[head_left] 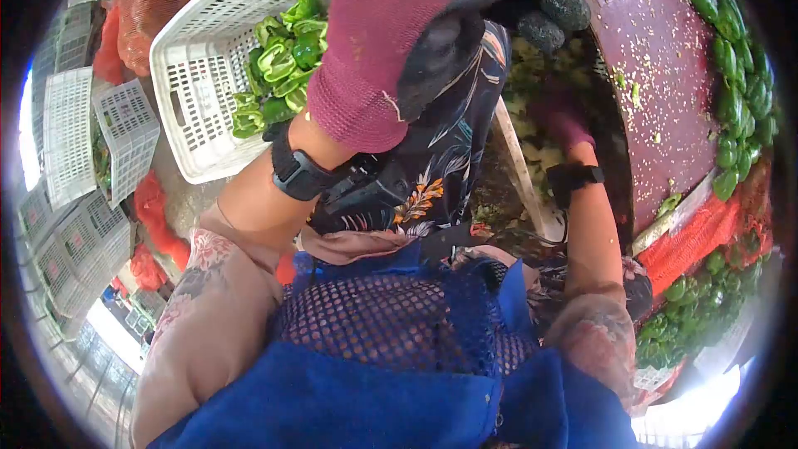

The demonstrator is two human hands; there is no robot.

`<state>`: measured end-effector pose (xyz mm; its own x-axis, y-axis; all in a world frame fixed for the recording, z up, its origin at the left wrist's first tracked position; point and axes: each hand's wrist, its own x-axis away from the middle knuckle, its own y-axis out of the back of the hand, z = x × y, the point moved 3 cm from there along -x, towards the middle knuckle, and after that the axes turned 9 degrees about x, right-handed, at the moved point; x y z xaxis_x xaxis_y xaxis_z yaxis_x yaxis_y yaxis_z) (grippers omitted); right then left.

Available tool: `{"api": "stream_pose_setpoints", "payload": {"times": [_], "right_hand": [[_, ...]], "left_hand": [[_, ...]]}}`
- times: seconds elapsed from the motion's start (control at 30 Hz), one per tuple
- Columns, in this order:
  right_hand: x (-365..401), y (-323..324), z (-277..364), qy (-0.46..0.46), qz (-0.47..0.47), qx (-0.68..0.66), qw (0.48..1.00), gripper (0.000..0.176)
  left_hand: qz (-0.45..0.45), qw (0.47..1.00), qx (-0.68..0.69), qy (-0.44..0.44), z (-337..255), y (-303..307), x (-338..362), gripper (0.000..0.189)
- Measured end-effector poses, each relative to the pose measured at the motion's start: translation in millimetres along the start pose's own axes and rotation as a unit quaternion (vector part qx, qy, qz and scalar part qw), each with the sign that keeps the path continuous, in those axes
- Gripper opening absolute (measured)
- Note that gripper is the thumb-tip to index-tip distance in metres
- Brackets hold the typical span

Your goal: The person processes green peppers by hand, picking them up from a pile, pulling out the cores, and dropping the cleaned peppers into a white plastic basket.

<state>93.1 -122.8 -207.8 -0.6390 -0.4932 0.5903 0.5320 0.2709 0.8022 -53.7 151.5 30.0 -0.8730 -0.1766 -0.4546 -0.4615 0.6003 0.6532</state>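
Observation:
My left hand (440,33), in a maroon glove with black-coated fingers, is raised at the top centre, close to the camera. Its fingers point right and are bent together; what they hold, if anything, is hidden. My right hand (561,116), gloved in maroon too, reaches low into a dark space beside the maroon tabletop (665,75), over pale green scraps (528,108). Shadow and blur hide its fingers. Cut green peppers (287,58) lie in a white crate (195,83) left of my left hand.
Whole green peppers (736,75) line the tabletop's right edge, with more peppers (698,308) below a red mesh sack (694,237). Pale seeds dot the tabletop. Empty white crates (71,133) and red mesh bags (154,208) are at the left. A pale bar (519,158) slants near my right arm.

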Motion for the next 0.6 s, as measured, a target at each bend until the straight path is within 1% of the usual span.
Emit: {"api": "stream_pose_setpoints", "payload": {"times": [0.03, 0.1, 0.2, 0.23, 0.27, 0.33, 0.37, 0.43, 0.47, 0.53, 0.6], "right_hand": [[2, 1, -8, -0.015, 0.017, -0.011, 1.0, 0.07], [-5, -6, -21, -0.023, -0.047, -0.096, 0.994, 0.064], [-33, -3, -30, -0.004, -0.073, -0.077, 0.994, 0.061], [-46, -1, -34, 0.004, -0.08, -0.069, 0.994, 0.06], [-60, 1, -36, 0.013, -0.088, -0.063, 0.994, 0.059], [-87, -5, -40, 0.041, -0.131, -0.078, 0.988, 0.058], [-102, -6, -43, 0.049, -0.146, -0.078, 0.985, 0.058], [-123, -6, -41, 0.052, -0.144, -0.076, 0.985, 0.057], [-130, -8, -39, 0.047, -0.141, -0.073, 0.986, 0.057], [-150, -8, -34, 0.038, -0.129, -0.064, 0.989, 0.057], [-166, -7, -30, 0.03, -0.119, -0.063, 0.99, 0.057]], "left_hand": [[0.002, 1.0, -0.009, -0.005, 0, 0, 1, 0.056], [0.008, 1.0, -0.013, -0.006, -2, 3, 6, 0.059], [0.012, 1.0, 0.014, 0.009, -2, 8, 8, 0.063], [0.006, 0.998, 0.049, 0.026, -1, 9, 6, 0.064], [-0.004, 0.992, 0.113, 0.055, -2, 12, 4, 0.066], [-0.03, 0.957, 0.269, 0.106, -2, 5, -7, 0.053], [-0.044, 0.929, 0.344, 0.131, -4, 0, -12, 0.046], [-0.071, 0.855, 0.482, 0.178, -7, -11, -22, 0.033], [-0.074, 0.831, 0.517, 0.194, -6, -16, -25, 0.035], [-0.065, 0.841, 0.497, 0.206, -6, -15, -29, 0.037], [-0.056, 0.868, 0.451, 0.202, -6, -11, -28, 0.04]]}}
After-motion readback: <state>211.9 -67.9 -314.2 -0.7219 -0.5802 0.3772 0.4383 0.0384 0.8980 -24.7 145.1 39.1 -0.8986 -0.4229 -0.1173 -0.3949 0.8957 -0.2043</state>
